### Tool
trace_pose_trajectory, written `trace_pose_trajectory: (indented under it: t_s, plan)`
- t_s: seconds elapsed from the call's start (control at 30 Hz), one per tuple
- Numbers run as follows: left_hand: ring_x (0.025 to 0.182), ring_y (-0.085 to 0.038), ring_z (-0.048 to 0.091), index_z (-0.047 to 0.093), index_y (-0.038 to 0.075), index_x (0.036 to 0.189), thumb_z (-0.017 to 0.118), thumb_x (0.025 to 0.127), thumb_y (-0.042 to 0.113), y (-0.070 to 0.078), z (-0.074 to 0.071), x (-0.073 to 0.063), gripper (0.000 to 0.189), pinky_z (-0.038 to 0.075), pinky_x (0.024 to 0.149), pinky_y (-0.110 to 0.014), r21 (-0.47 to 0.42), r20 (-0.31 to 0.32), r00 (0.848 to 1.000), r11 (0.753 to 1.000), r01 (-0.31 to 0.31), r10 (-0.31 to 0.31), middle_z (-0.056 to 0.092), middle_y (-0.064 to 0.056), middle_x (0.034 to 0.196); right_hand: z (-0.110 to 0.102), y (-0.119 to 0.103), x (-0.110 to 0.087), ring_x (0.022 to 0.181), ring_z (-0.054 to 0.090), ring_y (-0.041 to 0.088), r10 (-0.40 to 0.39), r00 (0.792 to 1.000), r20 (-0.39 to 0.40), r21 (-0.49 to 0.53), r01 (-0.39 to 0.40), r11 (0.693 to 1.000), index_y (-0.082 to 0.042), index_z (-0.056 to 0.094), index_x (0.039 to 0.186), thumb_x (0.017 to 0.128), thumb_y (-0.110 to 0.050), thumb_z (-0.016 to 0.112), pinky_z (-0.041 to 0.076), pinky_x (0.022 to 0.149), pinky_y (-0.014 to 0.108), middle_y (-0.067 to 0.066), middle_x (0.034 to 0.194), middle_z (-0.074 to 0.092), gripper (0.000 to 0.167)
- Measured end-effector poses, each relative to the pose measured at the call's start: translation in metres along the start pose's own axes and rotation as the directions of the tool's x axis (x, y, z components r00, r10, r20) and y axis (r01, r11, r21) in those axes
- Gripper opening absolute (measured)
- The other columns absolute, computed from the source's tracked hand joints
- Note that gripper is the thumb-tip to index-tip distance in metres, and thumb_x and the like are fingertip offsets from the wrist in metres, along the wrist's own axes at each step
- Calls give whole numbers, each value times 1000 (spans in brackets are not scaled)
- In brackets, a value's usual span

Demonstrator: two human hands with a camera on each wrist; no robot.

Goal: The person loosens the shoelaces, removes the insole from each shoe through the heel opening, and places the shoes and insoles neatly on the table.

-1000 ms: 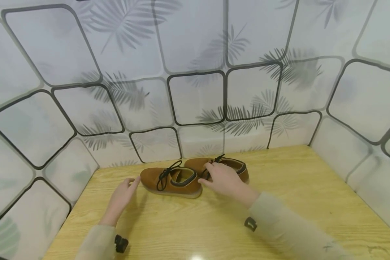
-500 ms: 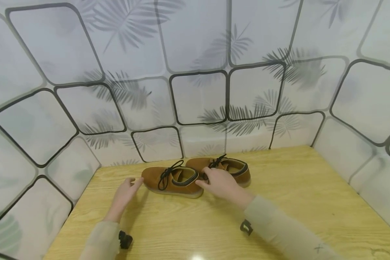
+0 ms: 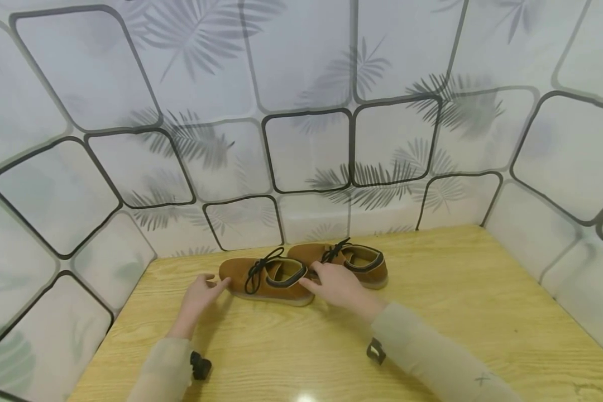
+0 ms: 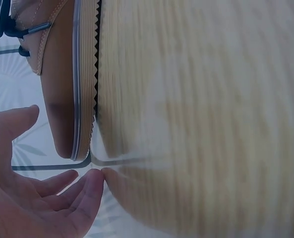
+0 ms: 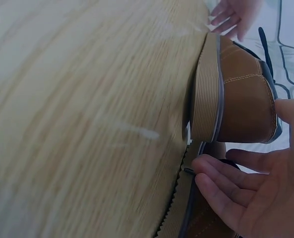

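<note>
Two brown lace-up shoes with dark laces and pale soles stand on the table, toes to the left. The nearer shoe (image 3: 241, 273) overlaps the front of the farther shoe (image 3: 377, 273) in the head view. My left hand (image 3: 199, 296) is at the nearer shoe's toe, thumb and fingers apart; in the left wrist view its fingers (image 4: 89, 193) lie just past the toe tip. At the heel is my right hand (image 3: 338, 286). Its thumb (image 5: 290, 109) meets the heel's collar in the right wrist view, while its fingers (image 5: 221, 186) extend behind the heel, over the farther shoe.
The yellow wood-grain table (image 3: 291, 340) extends toward me and to both sides. Patterned white cloth walls (image 3: 306, 151) with leaf prints rise behind the shoes and at left and right. A small black wrist camera (image 3: 200, 365) sits by the left sleeve.
My left hand has shifted slightly right, its thumb now overlapping the toe of the nearer shoe. My right hand has drawn left toward that shoe's heel. The shoes stay put.
</note>
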State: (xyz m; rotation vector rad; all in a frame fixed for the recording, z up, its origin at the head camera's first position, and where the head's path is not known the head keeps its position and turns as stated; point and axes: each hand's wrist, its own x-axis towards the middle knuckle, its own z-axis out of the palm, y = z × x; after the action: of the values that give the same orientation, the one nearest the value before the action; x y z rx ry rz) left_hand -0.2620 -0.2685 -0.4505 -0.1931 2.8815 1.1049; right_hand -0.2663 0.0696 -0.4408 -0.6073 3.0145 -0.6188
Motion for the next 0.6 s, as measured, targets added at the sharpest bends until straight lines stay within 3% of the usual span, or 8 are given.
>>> trace_pose_trajectory:
  t_s: [0.37, 0.6]
  plan:
    - [126, -53, 60, 42, -19, 148, 65, 103, 38, 0, 8, 9, 76, 51, 107, -60, 19, -2, 1000, 1000, -15, 15, 62, -40, 135, 6, -5, 1, 112, 75, 35, 87, 995, 38, 52, -89, 995, -1, 56, 149, 106, -60, 53, 62, 89, 49, 16, 132, 74, 74]
    - [136, -55, 54, 32, -19, 155, 64, 104, 35, 1, 7, 9, 81, 47, 114, -61, -4, 28, 1000, 1000, -14, 14, 55, -41, 145, 8, -7, 1, 117, 73, 34, 119, 991, 57, 132, -126, 983, -1, 60, 144, 106, -60, 52, 59, 99, 49, 15, 130, 75, 71]
